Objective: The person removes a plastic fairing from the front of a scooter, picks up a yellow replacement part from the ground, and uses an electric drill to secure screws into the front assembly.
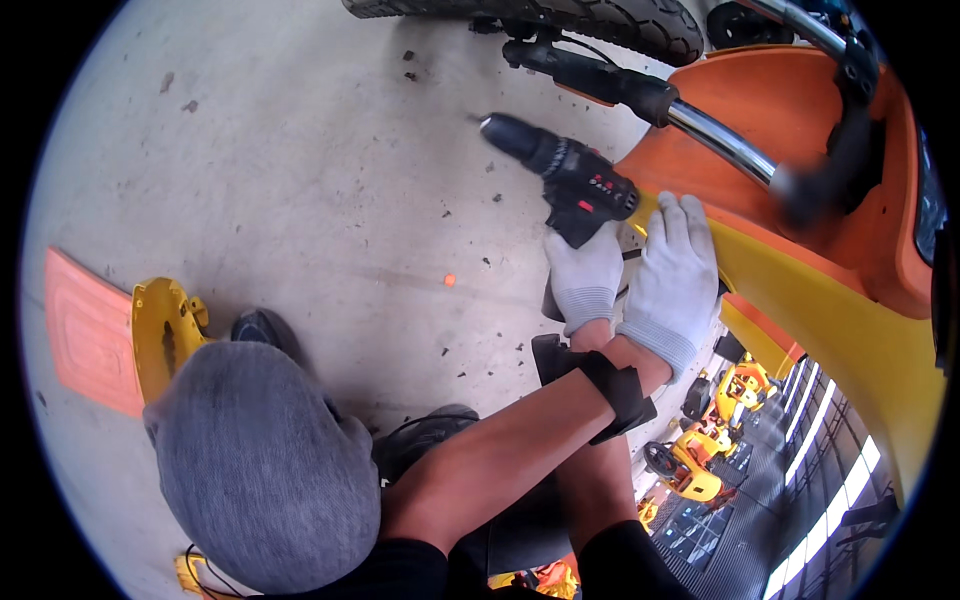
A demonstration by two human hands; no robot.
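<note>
My arms cross, the left one passing over the right. My right hand (585, 275), in a grey-white work glove, is closed around the grip of a black cordless drill (580, 190) with red marks. Its chuck points to the far left, above the floor, and its tip is blurred. My left hand (675, 270), gloved the same way, lies flat with straight fingers on the edge of a curved yellow plastic panel (830, 300). This panel borders a large orange plastic shell (740, 95) of a vehicle. The drill's rear end is close to the panel.
A chrome fork tube (725, 140) and a treaded tyre (600, 20) are at the far right. An orange flat piece (90, 330) and a yellow cover (165, 330) lie at the left. A rounded grey-cloth shape (265, 460) fills the near left. Several yellow vehicles (695, 475) stand beyond the panel.
</note>
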